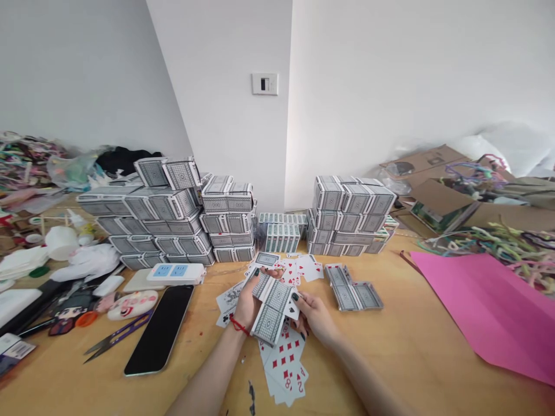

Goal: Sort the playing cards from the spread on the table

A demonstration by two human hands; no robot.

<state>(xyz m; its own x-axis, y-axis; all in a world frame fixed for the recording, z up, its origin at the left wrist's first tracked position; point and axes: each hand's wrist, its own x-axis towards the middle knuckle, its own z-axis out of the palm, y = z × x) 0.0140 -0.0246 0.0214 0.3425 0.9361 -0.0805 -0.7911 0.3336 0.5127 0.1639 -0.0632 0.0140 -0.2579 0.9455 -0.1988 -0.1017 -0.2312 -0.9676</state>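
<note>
My left hand (249, 297), with a red cord at the wrist, is closed round a piece built of folded playing cards (271, 309) with grey patterned backs. My right hand (313, 315) pinches a playing card (292, 306) at the right edge of that piece; a black suit mark shows on the card. Loose playing cards (284, 367) lie face up on the table below the hands, red diamonds among them. More loose cards (306, 267) are spread behind the hands. To the right rests another folded-card piece (353, 289), angled like a V.
Stacks of folded-card blocks stand at the back left (160, 214) and back right (351, 214), with card packs (281, 237) between. A black phone (159, 329), scissors (117, 335) and a power strip (176, 273) lie left. Pink paper (489, 312) and a cardboard box (446, 190) are right.
</note>
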